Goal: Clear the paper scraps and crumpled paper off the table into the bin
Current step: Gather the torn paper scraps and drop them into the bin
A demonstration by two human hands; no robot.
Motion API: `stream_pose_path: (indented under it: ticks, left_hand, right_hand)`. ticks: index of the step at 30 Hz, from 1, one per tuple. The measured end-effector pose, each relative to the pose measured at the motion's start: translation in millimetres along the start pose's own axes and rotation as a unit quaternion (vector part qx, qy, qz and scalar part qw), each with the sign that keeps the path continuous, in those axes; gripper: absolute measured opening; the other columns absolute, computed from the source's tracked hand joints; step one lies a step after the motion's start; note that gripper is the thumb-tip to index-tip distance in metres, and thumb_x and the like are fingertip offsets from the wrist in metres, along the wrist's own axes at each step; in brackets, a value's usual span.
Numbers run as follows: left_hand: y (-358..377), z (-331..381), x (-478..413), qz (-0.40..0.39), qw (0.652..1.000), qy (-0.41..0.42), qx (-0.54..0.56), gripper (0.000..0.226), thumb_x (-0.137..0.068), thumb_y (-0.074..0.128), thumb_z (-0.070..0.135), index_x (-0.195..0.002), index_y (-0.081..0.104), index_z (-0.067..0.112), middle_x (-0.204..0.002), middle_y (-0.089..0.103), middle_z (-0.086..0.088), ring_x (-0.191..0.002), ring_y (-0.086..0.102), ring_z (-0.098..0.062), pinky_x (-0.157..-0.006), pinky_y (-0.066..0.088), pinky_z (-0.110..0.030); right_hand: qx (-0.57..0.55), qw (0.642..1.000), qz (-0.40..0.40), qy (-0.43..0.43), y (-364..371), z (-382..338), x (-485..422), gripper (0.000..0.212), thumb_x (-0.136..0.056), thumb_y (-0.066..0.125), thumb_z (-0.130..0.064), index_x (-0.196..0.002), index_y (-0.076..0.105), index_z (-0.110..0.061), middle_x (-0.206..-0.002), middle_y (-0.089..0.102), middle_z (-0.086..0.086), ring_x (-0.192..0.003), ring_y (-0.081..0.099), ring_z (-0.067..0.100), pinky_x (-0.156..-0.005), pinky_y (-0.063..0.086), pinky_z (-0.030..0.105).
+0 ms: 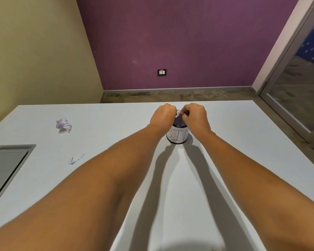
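A small round mesh bin [178, 134] with a white paper label stands on the white table [234, 142], near its far edge. Both my hands hover over the bin's mouth with fingers curled. My left hand [162, 115] holds a bit of white paper at the rim. My right hand [196, 115] has its fingertips pinched together over the opening; what they hold is hidden. A crumpled white-and-purple paper ball [63, 125] lies far left on the table. A thin white paper scrap [76, 159] lies nearer me, left of my left forearm.
A grey recessed hatch [5, 167] is set into the table at the left edge. Beyond the table's far edge are the floor, a purple wall with a socket [161, 72], and a glass door [297, 98] on the right.
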State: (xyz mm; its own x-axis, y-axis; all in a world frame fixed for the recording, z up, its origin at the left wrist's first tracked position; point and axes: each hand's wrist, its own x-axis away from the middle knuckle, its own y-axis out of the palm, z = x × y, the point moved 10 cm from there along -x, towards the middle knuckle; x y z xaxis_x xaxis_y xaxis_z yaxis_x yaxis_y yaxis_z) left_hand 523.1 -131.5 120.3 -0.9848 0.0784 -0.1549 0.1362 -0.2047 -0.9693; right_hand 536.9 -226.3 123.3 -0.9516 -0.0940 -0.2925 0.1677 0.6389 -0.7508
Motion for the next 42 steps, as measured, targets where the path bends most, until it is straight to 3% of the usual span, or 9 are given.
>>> stream_pose_path:
  ticks: [5,14,17,22,25,29,32,36,42]
  left_hand:
    - [10.7,4.9,-2.5,-0.007,1.0,-0.003,0.0,0.019,-0.082,0.046,-0.013,-0.092,0.061,-0.006,-0.099,0.06,-0.026,-0.088,0.059,-0.038,-0.063,0.035,-0.033]
    - [9.1,-2.0,16.7,0.033,0.997,-0.024,0.059,0.022,-0.09,0.047,0.003,-0.107,0.06,0.0,-0.102,0.061,-0.02,-0.089,0.06,-0.035,-0.065,0.04,-0.033]
    - [9.7,-13.3,53.7,0.077,0.991,-0.052,0.092,0.025,-0.093,0.044,0.013,-0.113,0.06,0.011,-0.111,0.063,-0.012,-0.099,0.059,-0.031,-0.072,0.048,-0.038]
    - [39.6,-33.5,140.7,0.066,0.986,-0.081,0.128,0.033,-0.094,0.044,0.02,-0.125,0.055,0.018,-0.128,0.059,-0.001,-0.121,0.05,-0.02,-0.09,0.046,-0.036]
    - [48.9,-30.4,196.5,0.064,0.99,-0.043,0.116,0.029,-0.089,0.052,0.018,-0.116,0.062,0.014,-0.118,0.065,-0.004,-0.112,0.059,-0.021,-0.088,0.05,-0.035]
    - [57.6,-42.2,254.6,0.057,0.994,-0.031,0.087,0.025,-0.082,0.063,0.017,-0.107,0.065,0.017,-0.111,0.068,0.001,-0.104,0.064,-0.017,-0.086,0.051,-0.029]
    - [61.9,-60.8,287.0,0.035,0.997,-0.061,0.038,0.029,-0.086,0.048,0.027,-0.109,0.064,0.019,-0.117,0.066,0.001,-0.109,0.063,-0.017,-0.089,0.051,-0.029]
    - [65.3,-96.9,318.4,-0.002,0.986,-0.169,-0.016,0.049,-0.085,0.031,0.036,-0.115,0.062,0.013,-0.123,0.064,-0.007,-0.115,0.06,-0.026,-0.091,0.051,-0.043]
    - [82.3,-120.2,333.7,-0.024,0.967,-0.254,0.024,0.072,-0.085,0.003,0.052,-0.143,0.03,0.019,-0.153,0.028,-0.001,-0.144,0.019,-0.019,-0.118,0.013,-0.04]
  right_hand:
    - [0.012,1.0,-0.002,0.006,5.5,10.3,-3.3,0.025,-0.085,0.05,0.004,-0.097,0.07,-0.004,-0.101,0.069,0.016,-0.093,0.061,0.029,-0.078,0.047,0.03]
    - [0.004,1.0,0.006,0.021,4.4,11.3,2.8,0.025,-0.087,0.053,0.001,-0.106,0.069,-0.005,-0.107,0.069,0.016,-0.098,0.063,0.028,-0.086,0.051,0.031]
    - [-0.028,0.999,0.014,0.019,4.7,4.7,13.4,0.026,-0.087,0.051,0.002,-0.104,0.069,-0.004,-0.109,0.068,0.014,-0.1,0.062,0.027,-0.089,0.05,0.031]
    - [-0.066,0.998,-0.01,0.022,16.7,-5.8,51.7,0.028,-0.084,0.049,0.005,-0.1,0.07,-0.003,-0.109,0.068,0.013,-0.102,0.061,0.026,-0.086,0.041,0.019]
    - [-0.089,0.995,-0.052,0.017,32.7,-16.9,83.7,0.027,-0.083,0.048,0.006,-0.097,0.07,-0.001,-0.106,0.068,0.014,-0.1,0.062,0.025,-0.083,0.038,0.015]
    - [-0.085,0.989,-0.122,-0.008,61.3,-36.7,123.1,0.028,-0.084,0.046,0.007,-0.097,0.069,0.0,-0.106,0.067,0.016,-0.098,0.062,0.027,-0.089,0.046,0.03]
    - [-0.074,0.981,-0.176,-0.023,87.1,-51.4,150.1,0.029,-0.085,0.045,0.005,-0.1,0.069,-0.002,-0.11,0.067,0.013,-0.099,0.062,0.026,-0.093,0.047,0.032]
    - [-0.081,0.965,-0.247,-0.011,130.7,-65.6,188.5,0.028,-0.089,0.046,-0.003,-0.109,0.065,-0.007,-0.121,0.062,0.01,-0.108,0.059,0.023,-0.095,0.043,0.026]
    - [-0.089,0.947,-0.304,-0.051,174.1,-91.7,217.2,0.036,-0.093,0.047,-0.012,-0.127,0.054,-0.01,-0.134,0.052,0.009,-0.124,0.047,0.022,-0.101,0.033,0.024]
